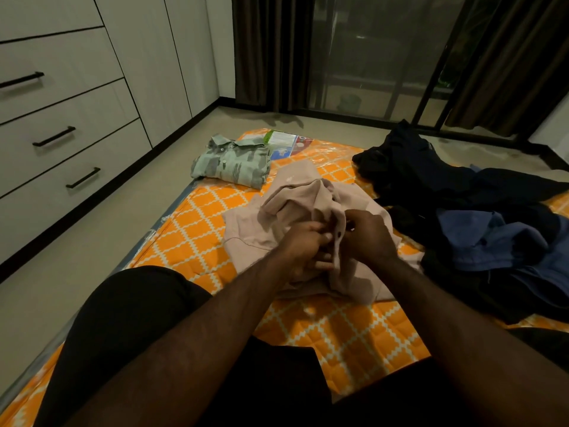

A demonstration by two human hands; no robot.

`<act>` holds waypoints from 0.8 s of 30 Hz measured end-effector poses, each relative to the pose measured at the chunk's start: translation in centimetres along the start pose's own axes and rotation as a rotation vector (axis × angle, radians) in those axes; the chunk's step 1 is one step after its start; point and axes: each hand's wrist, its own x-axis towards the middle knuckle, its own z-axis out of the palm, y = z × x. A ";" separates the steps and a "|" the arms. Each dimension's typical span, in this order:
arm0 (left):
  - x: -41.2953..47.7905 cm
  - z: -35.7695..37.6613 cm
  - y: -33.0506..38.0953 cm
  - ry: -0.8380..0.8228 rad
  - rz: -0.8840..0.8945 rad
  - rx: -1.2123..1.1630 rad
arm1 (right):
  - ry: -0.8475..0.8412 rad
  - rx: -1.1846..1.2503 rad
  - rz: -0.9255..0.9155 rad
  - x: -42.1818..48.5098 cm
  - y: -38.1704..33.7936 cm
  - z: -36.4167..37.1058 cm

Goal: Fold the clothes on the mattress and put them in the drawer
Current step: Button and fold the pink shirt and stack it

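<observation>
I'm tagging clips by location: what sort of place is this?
Probably a bedroom: an orange patterned mattress lies on the floor, built-in drawers stand at left, and dark curtains hang behind.

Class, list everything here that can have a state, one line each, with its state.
pink shirt, unfolded, crumpled, held by both hands
left hand, gripping the pink shirt
right hand, gripping the pink shirt
green shirt, folded, on the mattress
dark clothes, unfolded heap
blue shirt, unfolded, crumpled
drawers, shut
</observation>
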 end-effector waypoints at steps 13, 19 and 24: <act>-0.3 0.4 0.0 0.047 0.163 -0.012 | -0.079 0.087 -0.184 -0.1 -1.1 -0.6; -1.1 0.0 0.6 0.297 0.499 0.419 | -0.152 -0.051 -0.287 -0.2 -1.6 -1.0; -1.6 0.8 0.4 0.290 0.512 0.358 | -0.116 -0.076 -0.262 -0.2 -1.5 -0.9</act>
